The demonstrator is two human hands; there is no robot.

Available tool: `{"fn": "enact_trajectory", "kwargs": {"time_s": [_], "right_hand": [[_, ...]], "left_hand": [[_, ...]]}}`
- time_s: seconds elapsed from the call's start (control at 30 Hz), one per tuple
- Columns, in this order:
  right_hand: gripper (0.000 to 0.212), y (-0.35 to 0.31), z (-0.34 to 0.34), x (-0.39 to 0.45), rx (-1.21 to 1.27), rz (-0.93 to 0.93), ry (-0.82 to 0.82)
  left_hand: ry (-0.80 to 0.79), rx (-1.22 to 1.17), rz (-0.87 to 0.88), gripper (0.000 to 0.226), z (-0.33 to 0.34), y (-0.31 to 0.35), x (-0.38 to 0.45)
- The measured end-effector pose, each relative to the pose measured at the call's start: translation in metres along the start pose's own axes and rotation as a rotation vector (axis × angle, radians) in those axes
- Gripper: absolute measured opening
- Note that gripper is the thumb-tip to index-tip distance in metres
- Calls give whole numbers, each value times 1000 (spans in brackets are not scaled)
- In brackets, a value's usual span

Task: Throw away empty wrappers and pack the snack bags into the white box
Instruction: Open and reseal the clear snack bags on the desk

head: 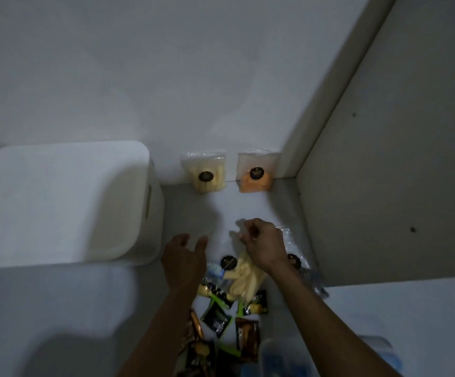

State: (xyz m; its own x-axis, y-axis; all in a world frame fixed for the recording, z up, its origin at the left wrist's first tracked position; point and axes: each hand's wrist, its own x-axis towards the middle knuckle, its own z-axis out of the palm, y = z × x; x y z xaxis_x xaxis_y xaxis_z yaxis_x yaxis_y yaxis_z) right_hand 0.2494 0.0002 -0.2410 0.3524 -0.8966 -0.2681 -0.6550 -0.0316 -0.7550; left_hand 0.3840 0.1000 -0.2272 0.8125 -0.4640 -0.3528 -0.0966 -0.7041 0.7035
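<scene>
My right hand (261,243) pinches the top edge of a clear snack bag of pale sticks (244,281), which hangs below it over the grey surface. My left hand (184,257) hovers just left of that bag, fingers relaxed and holding nothing. The white box (57,202) stands at the left with its lid on. Two more clear snack bags lean against the back wall: one with pale sticks (207,175) and one with orange pieces (256,175). Several small dark and green wrappers (218,319) lie between my forearms.
A crumpled clear bag with a black label (294,257) lies to the right of my right wrist. A side wall (384,186) closes the space on the right. A blurred pale blue object (283,357) sits at the bottom edge.
</scene>
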Motion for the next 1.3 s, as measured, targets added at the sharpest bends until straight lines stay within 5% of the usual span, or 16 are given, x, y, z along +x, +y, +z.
{"fn": "enact_trajectory", "kwargs": {"time_s": [0.17,0.37,0.6,0.87,1.03,1.3], "right_hand": [[43,8,25,0,-205,50,-144],[50,18,40,6,-147,80,-133],[15,21,26,-3,189,170,-51],[12,-10,-25,-61,453,46,70],[9,-54,-59,-127,560,-31,125],[15,-101,-82,-224,622,-149,106]], "left_hand": [[-116,126,-127,69,10,-40,-5],[-6,46,-142,51,23,-41,-3],[131,-254,-100,34,16,-23,-14],[73,-492,41,46,-26,5,-61],[62,-533,273,25,-77,20,-99],[-101,-770,356,11,-170,29,-161]]}}
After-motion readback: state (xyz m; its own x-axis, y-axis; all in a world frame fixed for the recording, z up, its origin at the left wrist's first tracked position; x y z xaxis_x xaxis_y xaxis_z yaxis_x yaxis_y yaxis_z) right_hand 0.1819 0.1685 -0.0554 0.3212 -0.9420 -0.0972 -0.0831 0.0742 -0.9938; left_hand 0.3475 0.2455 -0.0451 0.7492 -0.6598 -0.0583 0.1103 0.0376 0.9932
